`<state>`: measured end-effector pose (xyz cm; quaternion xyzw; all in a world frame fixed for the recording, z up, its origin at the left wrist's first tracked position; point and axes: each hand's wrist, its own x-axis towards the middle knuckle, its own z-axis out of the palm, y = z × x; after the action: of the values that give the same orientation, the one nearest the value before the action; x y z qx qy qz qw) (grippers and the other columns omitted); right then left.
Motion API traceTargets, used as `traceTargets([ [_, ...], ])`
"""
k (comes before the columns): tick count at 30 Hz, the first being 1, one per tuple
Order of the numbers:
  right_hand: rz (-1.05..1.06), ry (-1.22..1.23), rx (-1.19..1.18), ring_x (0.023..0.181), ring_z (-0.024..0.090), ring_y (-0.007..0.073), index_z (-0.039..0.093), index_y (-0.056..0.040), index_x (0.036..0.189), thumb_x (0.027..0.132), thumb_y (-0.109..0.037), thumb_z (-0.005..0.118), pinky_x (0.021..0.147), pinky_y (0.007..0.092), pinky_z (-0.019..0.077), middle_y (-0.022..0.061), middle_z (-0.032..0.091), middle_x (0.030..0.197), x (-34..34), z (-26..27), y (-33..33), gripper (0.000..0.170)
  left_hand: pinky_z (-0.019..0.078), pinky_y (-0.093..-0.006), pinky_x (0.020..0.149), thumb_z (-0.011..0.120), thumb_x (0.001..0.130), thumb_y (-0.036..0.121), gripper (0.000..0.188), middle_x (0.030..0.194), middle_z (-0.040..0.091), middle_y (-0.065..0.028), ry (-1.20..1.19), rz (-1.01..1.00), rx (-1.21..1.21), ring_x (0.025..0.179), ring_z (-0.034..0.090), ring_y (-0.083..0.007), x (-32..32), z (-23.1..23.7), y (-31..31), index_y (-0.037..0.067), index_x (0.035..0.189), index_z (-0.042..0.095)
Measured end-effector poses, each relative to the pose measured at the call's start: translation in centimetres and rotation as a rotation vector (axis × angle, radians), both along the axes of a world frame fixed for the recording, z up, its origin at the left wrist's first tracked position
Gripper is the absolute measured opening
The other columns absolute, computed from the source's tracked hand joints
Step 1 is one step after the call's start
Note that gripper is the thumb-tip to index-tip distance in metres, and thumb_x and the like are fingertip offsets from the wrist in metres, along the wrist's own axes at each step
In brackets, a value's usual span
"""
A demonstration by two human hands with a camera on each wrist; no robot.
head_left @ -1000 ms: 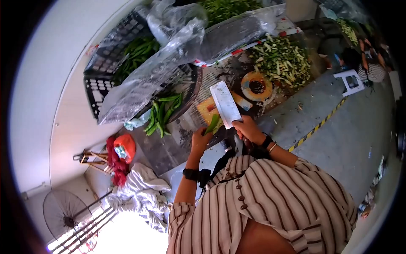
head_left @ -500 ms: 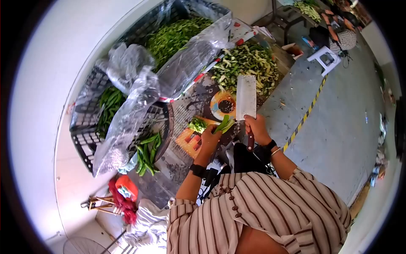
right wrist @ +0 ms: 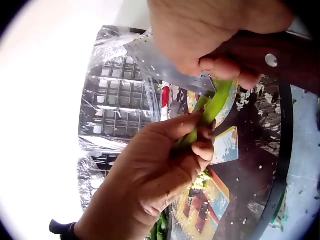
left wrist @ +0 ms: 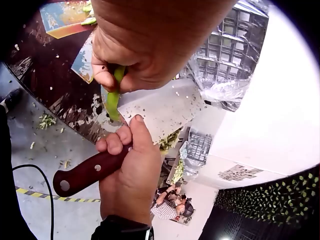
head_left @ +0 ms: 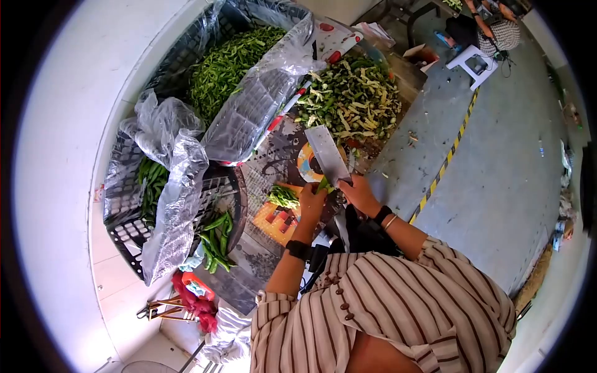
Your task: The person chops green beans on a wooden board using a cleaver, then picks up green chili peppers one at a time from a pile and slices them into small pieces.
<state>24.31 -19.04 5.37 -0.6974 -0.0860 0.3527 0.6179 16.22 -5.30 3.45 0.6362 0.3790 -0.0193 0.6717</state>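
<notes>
Green pepper (right wrist: 223,102), 1: pinched between thumb and fingers of the left hand (right wrist: 162,160), one end projecting past the fingertips toward the right hand (left wrist: 134,175). Cleaver (left wrist: 162,107), 1, red-brown handle (left wrist: 90,172): gripped by the right hand where handle meets blade, 1 digit laid along the blade; the blade's near corner at the pepper's projecting end, contact uncertain. Cut pepper (head_left: 283,196), 1 small pile: on the table (head_left: 250,250), near the left hand. Whole peppers (head_left: 216,242), 1 group: beside the black crate (head_left: 129,241).
</notes>
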Motion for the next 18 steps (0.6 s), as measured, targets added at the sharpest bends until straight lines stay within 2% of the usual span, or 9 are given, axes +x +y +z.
traceTargets([
  [3, 0.012, -0.051, -0.043, 0.044, 0.048, 0.0131, 0.052, 0.0022, 0.072, 0.085, -0.021, 0.055, 0.042, 0.0296, 0.0372, 0.0051, 0.049, 0.051, 0.6, -1.3, -0.1, 0.027, 0.0403, -0.0231, 0.049, 0.058, 0.077, 0.007, 0.026, 0.069, 0.056, -0.0069, -0.018, 0.032, 0.008, 0.055, 0.051, -0.0111, 0.2, -0.2, -0.4, -0.007, 0.098, 0.053],
  [5, 0.068, -0.368, -0.124, 0.045, 0.048, 0.0189, 0.051, 0.0036, 0.073, 0.083, -0.021, 0.056, 0.044, 0.0345, 0.0369, 0.0097, 0.048, 0.051, 1.0, -3.8, -0.4, 0.027, 0.0398, -0.0231, 0.049, 0.058, 0.077, 0.007, 0.025, 0.069, 0.056, -0.0066, -0.014, 0.023, 0.035, 0.055, 0.05, -0.0108, 0.2, -0.1, -0.6, -0.007, 0.097, 0.053],
  [8, -0.002, -0.423, -0.157, 0.045, 0.048, 0.0231, 0.05, 0.0049, 0.072, 0.082, -0.021, 0.057, 0.046, 0.038, 0.0361, 0.0139, 0.048, 0.054, 1.6, -3.4, -0.6, 0.028, 0.0393, -0.0231, 0.048, 0.057, 0.078, 0.006, 0.022, 0.069, 0.056, -0.0061, -0.021, 0.02, 0.067, 0.055, 0.05, -0.0101, -0.2, 0.2, -0.5, -0.006, 0.096, 0.053],
  [10, -0.015, -0.387, -0.218, 0.046, 0.049, 0.022, 0.05, 0.0045, 0.071, 0.082, -0.021, 0.057, 0.046, 0.0368, 0.0369, 0.0138, 0.05, 0.055, 2.9, -3.1, -1.4, 0.028, 0.0393, -0.0231, 0.048, 0.057, 0.079, 0.006, 0.021, 0.069, 0.056, -0.0057, -0.024, 0.026, 0.07, 0.055, 0.05, -0.0097, -0.5, 0.5, -0.4, -0.005, 0.096, 0.054],
  [12, -0.03, -0.353, -0.276, 0.047, 0.051, 0.021, 0.05, 0.0041, 0.07, 0.082, -0.021, 0.057, 0.046, 0.0357, 0.0376, 0.0136, 0.051, 0.057, 4.0, -2.4, -1.8, 0.029, 0.0402, -0.0258, 0.048, 0.057, 0.079, 0.008, 0.019, 0.064, 0.055, -0.0057, -0.071, -0.002, 0.196, 0.051, 0.05, -0.0112, -0.9, 0.6, 0.0, -0.002, 0.095, 0.054],
  [15, -0.101, -0.321, -0.224, 0.047, 0.05, 0.0177, 0.051, 0.0041, 0.071, 0.082, -0.022, 0.057, 0.046, 0.034, 0.0387, 0.0122, 0.053, 0.059, 4.7, -1.0, -1.9, 0.029, 0.0401, -0.0251, 0.049, 0.057, 0.08, 0.008, 0.018, 0.064, 0.054, -0.0051, -0.052, -0.007, 0.14, 0.053, 0.05, -0.0104, -1.5, 0.8, 0.5, -0.002, 0.094, 0.054],
  [18, -0.124, -0.175, -0.169, 0.044, 0.049, 0.0148, 0.052, 0.0041, 0.073, 0.083, -0.021, 0.055, 0.043, 0.0311, 0.0386, 0.0083, 0.053, 0.058, 4.5, -0.9, -1.8, 0.028, 0.042, -0.0246, 0.052, 0.056, 0.08, 0.008, 0.02, 0.068, 0.056, -0.0058, -0.099, 0.013, 0.076, 0.057, 0.052, -0.0107, -1.9, 1.3, 0.3, -0.003, 0.098, 0.054],
])
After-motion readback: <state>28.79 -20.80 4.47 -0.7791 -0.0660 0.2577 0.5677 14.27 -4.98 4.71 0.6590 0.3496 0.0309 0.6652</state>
